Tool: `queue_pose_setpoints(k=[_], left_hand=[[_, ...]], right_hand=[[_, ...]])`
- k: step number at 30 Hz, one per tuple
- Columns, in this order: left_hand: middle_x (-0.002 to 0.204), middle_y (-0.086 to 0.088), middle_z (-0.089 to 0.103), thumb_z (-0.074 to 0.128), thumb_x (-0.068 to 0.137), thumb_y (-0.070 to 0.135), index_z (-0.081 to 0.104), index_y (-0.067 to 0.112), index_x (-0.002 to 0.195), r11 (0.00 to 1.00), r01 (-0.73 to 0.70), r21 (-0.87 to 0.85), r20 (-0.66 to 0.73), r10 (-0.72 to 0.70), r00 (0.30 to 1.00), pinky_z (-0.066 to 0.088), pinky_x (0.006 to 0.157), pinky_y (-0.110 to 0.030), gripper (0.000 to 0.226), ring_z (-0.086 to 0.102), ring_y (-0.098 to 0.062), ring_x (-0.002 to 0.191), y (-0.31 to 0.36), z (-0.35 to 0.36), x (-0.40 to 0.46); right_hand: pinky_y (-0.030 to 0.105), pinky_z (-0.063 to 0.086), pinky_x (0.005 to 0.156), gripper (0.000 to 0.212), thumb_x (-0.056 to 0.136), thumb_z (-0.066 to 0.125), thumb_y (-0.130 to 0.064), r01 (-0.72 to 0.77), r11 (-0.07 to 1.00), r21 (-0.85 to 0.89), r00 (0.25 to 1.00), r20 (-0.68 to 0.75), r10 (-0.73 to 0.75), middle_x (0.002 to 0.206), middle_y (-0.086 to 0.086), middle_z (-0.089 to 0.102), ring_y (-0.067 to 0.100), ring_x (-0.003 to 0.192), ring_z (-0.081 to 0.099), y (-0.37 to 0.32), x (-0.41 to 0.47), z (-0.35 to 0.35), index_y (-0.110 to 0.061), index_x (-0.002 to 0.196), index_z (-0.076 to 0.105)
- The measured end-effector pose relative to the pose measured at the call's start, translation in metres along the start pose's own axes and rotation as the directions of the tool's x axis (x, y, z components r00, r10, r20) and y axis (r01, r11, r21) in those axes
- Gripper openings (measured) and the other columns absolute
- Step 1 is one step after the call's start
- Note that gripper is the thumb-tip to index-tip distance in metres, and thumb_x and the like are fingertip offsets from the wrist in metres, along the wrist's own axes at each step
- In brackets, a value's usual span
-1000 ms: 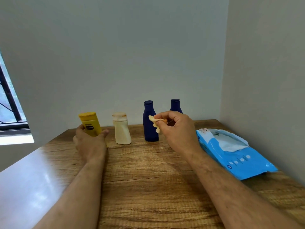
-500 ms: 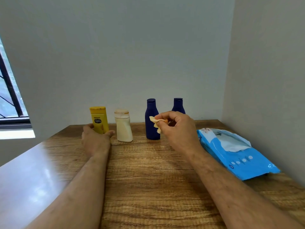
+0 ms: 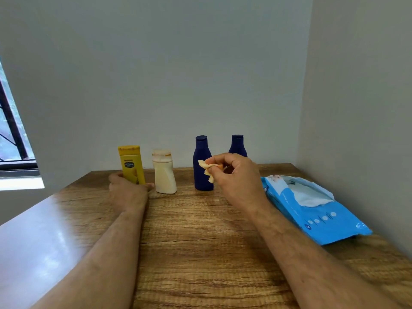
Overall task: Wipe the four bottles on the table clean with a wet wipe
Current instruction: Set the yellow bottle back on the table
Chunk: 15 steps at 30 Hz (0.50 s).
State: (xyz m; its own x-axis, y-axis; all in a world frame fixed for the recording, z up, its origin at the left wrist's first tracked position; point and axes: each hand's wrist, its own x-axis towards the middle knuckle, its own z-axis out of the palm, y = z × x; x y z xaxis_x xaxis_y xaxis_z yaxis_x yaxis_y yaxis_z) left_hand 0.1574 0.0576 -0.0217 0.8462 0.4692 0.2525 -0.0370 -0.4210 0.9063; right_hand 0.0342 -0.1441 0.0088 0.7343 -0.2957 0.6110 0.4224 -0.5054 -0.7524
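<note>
The right hand point(image 3: 236, 177) covered the lower body of the far dark blue bottle point(image 3: 237, 145) right of centre, and most of the crumpled wipe point(image 3: 208, 167) lay hidden inside its fingers. The left hand point(image 3: 128, 190) concealed the base of the yellow bottle point(image 3: 131, 163), whose label text was too small to read. At the left edge the window point(image 3: 11, 130) was cut off, and print on the blue wipes pack point(image 3: 312, 219) was blurred.

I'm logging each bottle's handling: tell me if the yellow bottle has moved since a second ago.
Yes. The yellow bottle, gripped by the left hand, went from tilted to upright and closer to the cream bottle.
</note>
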Motion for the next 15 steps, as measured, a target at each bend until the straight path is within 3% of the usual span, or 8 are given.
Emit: queue_pose_setpoints(k=[15], left_hand=[[0.141, -0.026, 0.046, 0.090, 0.068, 0.017, 0.027, -0.002, 0.144, 0.996, 0.042, 0.078, 0.018, -0.043, 0.999, 0.045, 0.102, -0.051, 0.101, 0.047, -0.044, 0.129, 0.0018, -0.0029, -0.0038]], right_hand=[[0.011, 0.051, 0.069, 0.015, 0.089, 0.070, -0.024, -0.022, 0.999, -0.031, 1.000, 0.003, 0.022, 0.098, -0.013, 0.066, 0.003, 0.088, 0.063, 0.0010, 0.0011, 0.0010, -0.027, 0.102, 0.073]])
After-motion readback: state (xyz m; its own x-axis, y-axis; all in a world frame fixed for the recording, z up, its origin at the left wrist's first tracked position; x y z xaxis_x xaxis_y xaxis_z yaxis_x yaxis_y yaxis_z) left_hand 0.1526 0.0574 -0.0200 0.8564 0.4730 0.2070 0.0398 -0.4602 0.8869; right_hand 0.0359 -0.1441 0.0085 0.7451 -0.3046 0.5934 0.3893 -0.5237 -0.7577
